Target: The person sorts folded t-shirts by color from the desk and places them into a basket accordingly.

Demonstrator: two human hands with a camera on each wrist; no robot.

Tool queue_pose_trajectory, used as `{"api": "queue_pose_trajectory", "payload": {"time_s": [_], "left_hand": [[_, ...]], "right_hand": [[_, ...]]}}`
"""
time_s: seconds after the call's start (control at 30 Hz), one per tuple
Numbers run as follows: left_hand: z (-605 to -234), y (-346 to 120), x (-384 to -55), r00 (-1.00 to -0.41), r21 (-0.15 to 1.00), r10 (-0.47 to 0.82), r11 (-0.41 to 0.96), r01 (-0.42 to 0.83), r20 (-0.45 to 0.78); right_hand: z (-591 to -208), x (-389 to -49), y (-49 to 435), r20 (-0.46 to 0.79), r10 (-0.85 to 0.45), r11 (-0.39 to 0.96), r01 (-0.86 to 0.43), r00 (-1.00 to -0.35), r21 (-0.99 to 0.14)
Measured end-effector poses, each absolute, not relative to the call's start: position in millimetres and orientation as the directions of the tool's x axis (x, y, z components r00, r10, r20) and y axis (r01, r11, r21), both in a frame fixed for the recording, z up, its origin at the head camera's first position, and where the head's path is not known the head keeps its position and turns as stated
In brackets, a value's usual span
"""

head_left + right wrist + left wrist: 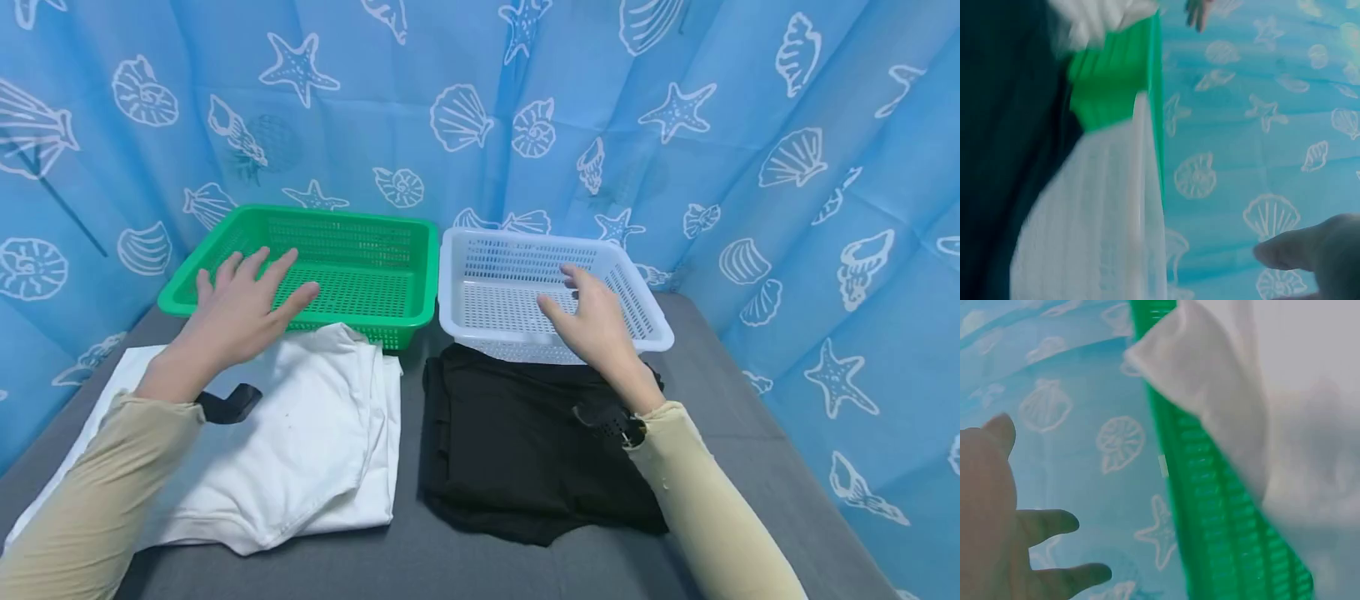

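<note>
My left hand [243, 308] is held over the near left part of a green plastic basket [427, 275], fingers spread and nothing in them. Below that wrist lies folded white cloth [300, 442], its far edge up against the basket. My right hand [592, 321] reaches over a white plastic basket [656, 329], thumb and fingers apart and holding nothing. A folded black cloth [517, 450] lies in front of the white basket, partly under the right wrist. In the left wrist view, the white cloth [1210, 369] overlaps the green basket's side [1210, 500].
Both baskets stand side by side at the back of a grey-covered table [570, 567], with mesh floors showing. Behind and to the right hangs a blue curtain [375, 142] with white shell and starfish prints. Dark bands are on both wrists.
</note>
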State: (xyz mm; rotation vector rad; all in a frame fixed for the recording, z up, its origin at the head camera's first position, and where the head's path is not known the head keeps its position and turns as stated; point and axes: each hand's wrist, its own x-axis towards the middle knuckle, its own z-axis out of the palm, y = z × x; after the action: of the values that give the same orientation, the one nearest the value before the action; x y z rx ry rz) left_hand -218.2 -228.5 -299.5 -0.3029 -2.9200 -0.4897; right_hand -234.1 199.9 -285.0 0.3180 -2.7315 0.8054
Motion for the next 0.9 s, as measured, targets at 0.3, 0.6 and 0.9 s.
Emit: {"api": "queue_pose_trajectory", "payload": {"time_s": [0.3,0.6,0.9], "left_hand": [[-296,-281,-170,-0.930,0.534,0.054,0.806,0.256,0.364],[-326,-316,-142,-0.952,0.585,-0.114,0.807,0.078,0.285],[-365,-349,-151,-0.979,0.554,-0.098,0.832,0.016,0.176]], "right_hand": [[-291,-214,171,0.367,-0.128,0.382,-0.388,-0.921,-0.839],[-303,-195,127,0.161,-0.304,-0.040,-0.156,-0.939,-0.987],[-325,-191,83,-0.010,-0.503,-0.108,0.074,-0.864,-0.991]]}}
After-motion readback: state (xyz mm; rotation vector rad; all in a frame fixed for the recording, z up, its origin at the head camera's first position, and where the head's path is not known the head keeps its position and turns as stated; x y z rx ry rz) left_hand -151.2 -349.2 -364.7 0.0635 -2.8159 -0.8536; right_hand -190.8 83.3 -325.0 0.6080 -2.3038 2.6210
